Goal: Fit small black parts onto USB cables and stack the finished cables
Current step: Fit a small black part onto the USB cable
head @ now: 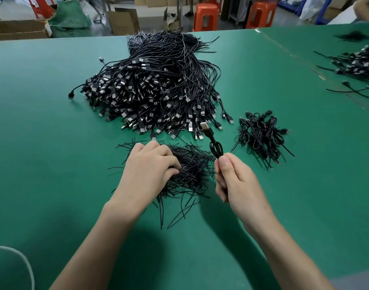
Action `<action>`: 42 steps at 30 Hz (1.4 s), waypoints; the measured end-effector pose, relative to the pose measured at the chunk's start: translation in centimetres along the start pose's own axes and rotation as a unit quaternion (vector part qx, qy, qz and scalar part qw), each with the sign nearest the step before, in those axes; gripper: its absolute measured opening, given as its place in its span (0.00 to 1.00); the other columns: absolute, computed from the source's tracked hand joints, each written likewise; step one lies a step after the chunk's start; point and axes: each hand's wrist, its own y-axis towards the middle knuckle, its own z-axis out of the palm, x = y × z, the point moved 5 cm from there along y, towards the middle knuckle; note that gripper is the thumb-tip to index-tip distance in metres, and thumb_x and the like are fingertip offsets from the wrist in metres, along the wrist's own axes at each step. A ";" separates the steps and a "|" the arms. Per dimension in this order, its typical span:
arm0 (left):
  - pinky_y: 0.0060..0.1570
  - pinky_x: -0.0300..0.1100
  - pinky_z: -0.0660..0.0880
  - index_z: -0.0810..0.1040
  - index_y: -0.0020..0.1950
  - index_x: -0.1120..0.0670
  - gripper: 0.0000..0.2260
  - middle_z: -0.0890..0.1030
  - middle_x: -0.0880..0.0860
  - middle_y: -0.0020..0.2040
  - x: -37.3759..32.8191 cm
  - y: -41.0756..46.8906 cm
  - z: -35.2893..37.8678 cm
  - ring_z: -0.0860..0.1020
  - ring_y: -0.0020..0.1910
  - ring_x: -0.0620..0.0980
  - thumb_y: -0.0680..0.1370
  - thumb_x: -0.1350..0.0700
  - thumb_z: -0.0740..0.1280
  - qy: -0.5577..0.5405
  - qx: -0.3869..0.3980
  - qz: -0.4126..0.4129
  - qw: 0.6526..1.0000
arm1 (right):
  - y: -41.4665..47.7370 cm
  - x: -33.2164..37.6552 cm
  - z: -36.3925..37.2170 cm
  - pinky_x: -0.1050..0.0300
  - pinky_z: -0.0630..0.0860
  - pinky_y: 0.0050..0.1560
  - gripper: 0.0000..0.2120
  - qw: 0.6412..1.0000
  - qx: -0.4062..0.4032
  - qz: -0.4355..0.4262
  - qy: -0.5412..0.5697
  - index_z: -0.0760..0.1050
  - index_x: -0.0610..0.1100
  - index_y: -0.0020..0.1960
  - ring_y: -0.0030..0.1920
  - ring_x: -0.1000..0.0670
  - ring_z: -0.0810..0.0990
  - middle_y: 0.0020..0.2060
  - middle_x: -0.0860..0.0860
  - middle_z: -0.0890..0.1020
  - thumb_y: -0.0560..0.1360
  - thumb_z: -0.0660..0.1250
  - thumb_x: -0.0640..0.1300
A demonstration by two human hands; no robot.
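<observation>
Two grips just before the cable heap (158, 91): left grip (150, 166) clenched on the black ties (193, 165), right grip (233, 181) pinching a looped USB cable (209, 132); finished cables (261, 137) lie right of the heap.

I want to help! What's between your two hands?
Head view: a heap of thin black strands lies between the left hand and the right hand, which pinches a USB cable.

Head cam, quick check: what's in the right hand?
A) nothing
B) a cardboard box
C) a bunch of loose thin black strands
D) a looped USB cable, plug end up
D: the right hand pinches a looped USB cable with its plug up; the left hand is the one at the thin black strands.
</observation>
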 end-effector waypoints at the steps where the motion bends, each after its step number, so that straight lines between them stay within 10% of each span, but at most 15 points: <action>1: 0.51 0.46 0.68 0.88 0.47 0.44 0.01 0.82 0.42 0.45 0.0 0.0 0.0 0.77 0.50 0.50 0.77 0.50 0.76 -0.001 -0.002 0.007 1.000 | 0.0 0.0 0.1 0.63 0.64 0.28 0.17 1.000 0.001 0.002 0.001 0.67 0.46 0.40 0.26 0.51 0.68 0.28 0.55 0.67 0.87 0.53 0.49; 13: 0.50 0.48 0.72 0.80 0.45 0.48 0.05 0.80 0.42 0.45 0.6 -0.5 -0.8 0.76 0.47 0.48 0.76 0.58 0.74 -0.099 -0.077 -0.031 0.992 | 0.5 0.5 1.1 0.60 0.65 0.28 0.17 1.000 0.014 -0.001 0.023 0.68 0.45 0.41 0.26 0.51 0.68 0.28 0.55 0.67 0.86 0.54 0.49; 19: 0.42 0.42 0.74 0.76 0.40 0.41 0.08 0.84 0.40 0.47 0.8 -1.5 -1.3 0.79 0.42 0.42 0.73 0.55 0.69 -0.355 -0.096 -0.184 0.912 | 0.4 0.9 2.0 0.49 0.70 0.34 0.17 0.999 0.020 -0.017 0.033 0.70 0.48 0.40 0.32 0.44 0.74 0.33 0.49 0.77 0.87 0.54 0.49; 23: 0.51 0.57 0.79 0.78 0.38 0.42 0.02 0.84 0.45 0.45 -1.0 -1.9 -0.6 0.82 0.47 0.58 0.68 0.47 0.67 -0.478 -0.052 -0.200 0.853 | 0.3 1.6 2.7 0.54 0.74 0.34 0.16 0.993 0.020 -0.026 0.109 0.72 0.46 0.43 0.41 0.51 0.80 0.46 0.42 0.81 0.87 0.54 0.47; 28: 0.54 0.60 0.78 0.79 0.41 0.49 0.01 0.85 0.51 0.43 -2.0 -2.2 0.2 0.81 0.47 0.64 0.72 0.55 0.69 -0.517 -0.021 -0.203 0.831 | 0.5 2.0 2.9 0.51 0.70 0.35 0.18 0.995 0.009 -0.044 0.092 0.74 0.49 0.41 0.37 0.48 0.75 0.37 0.45 0.81 0.87 0.54 0.47; 42: 0.40 0.35 0.78 0.87 0.57 0.45 0.13 0.80 0.45 0.35 -1.6 -2.1 1.6 0.79 0.36 0.43 0.80 0.62 0.71 -0.600 -0.046 -0.242 0.761 | 0.6 2.5 1.7 0.63 0.69 0.35 0.16 0.995 -0.040 -0.078 -0.054 0.73 0.46 0.42 0.31 0.56 0.75 0.34 0.51 0.82 0.86 0.55 0.47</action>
